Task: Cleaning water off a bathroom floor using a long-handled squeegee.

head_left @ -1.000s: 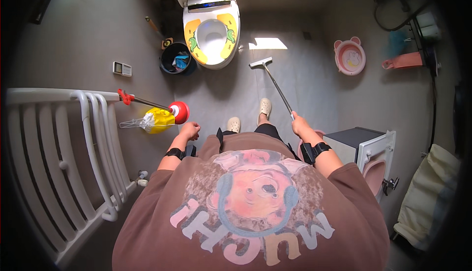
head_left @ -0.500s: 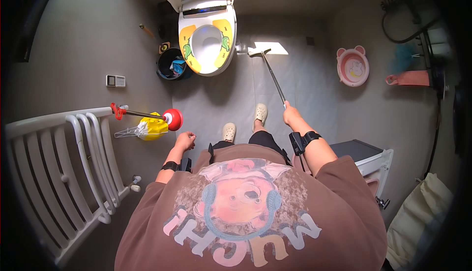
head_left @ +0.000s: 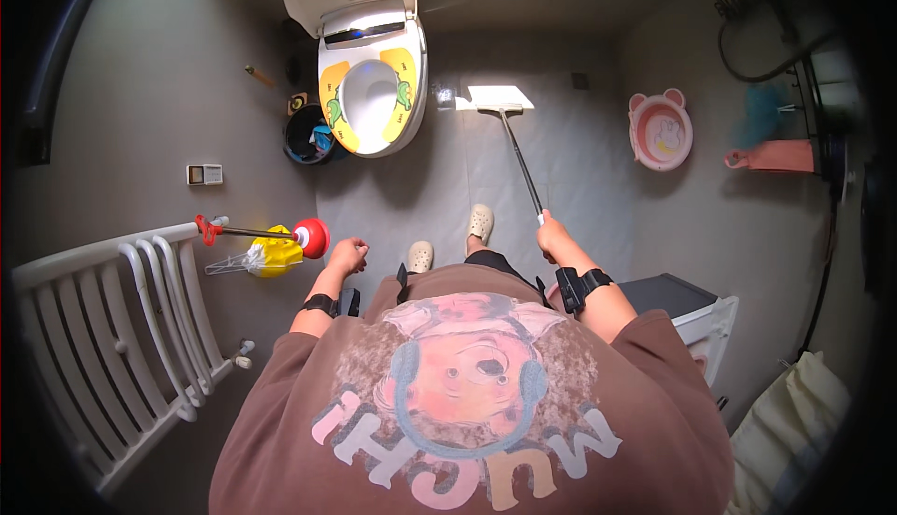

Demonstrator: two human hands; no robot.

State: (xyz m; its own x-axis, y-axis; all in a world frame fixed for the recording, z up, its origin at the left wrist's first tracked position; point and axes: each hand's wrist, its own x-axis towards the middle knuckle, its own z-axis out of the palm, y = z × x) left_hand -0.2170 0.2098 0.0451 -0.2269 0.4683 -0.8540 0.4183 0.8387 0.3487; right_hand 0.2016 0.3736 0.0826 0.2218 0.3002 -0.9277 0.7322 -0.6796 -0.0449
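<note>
My right hand (head_left: 555, 238) grips the top of a long, thin handle that slants away from me. At its far end the pale, flat head of a floor squeegee (head_left: 501, 108) touches the grey tiles, along the near edge of a bright sunlit patch (head_left: 502, 95). My left hand (head_left: 349, 257) hangs in the air with its fingers curled in and nothing visible in them. Just left of it is the red cup of a plunger (head_left: 312, 237), hung at the rack beside a yellow-and-white bag (head_left: 275, 255).
Ahead left stands a toilet (head_left: 417, 85), lid raised, with a trash bin (head_left: 301, 146) beside it. A pink basin (head_left: 661, 136) is at the right wall. A white towel rack (head_left: 70, 263) lines the left; a grey-topped cabinet (head_left: 668, 295) stands near my right elbow.
The squeegee head has moved right and slightly nearer along the sunlit patch, and its angle has turned. My right hand still holds the handle. The whole view has shifted a little.
</note>
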